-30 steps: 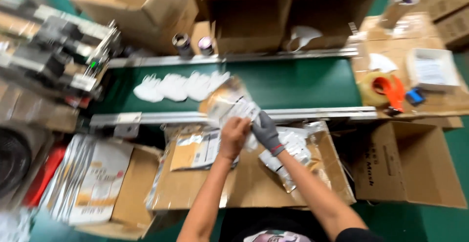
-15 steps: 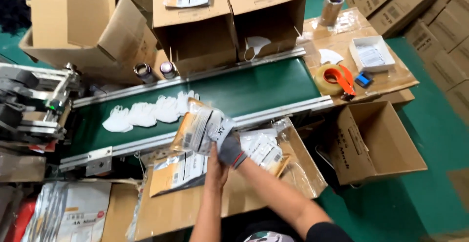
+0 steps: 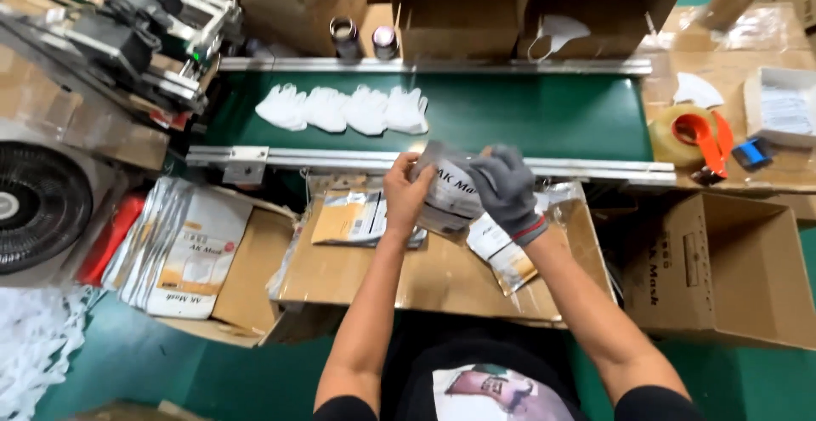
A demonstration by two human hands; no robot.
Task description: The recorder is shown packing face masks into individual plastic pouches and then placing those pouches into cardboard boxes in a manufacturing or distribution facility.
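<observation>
Green conveyor belt (image 3: 527, 115): runs across the view between metal rails, carrying four white masks (image 3: 344, 109) in a row.
Open cardboard box (image 3: 722, 268): at the right, beside the worker.
Cardboard counter (image 3: 425, 272): below the belt, bearing loose flat pouches (image 3: 357, 217).
Stack of pouches (image 3: 183, 251): at the left, fanned.
Tape dispenser (image 3: 693, 136): orange, right of the belt.
Pouch in hand (image 3: 450, 196): glossy white-and-silver packet, held just above the counter's far edge. Likely light, thin, floppy and slick; best gripped at its edges.
Left hand (image 3: 406, 193): bare, fingers pinching the pouch's left edge.
Right hand (image 3: 507, 190): grey-gloved, fingers curled over its right side.
</observation>
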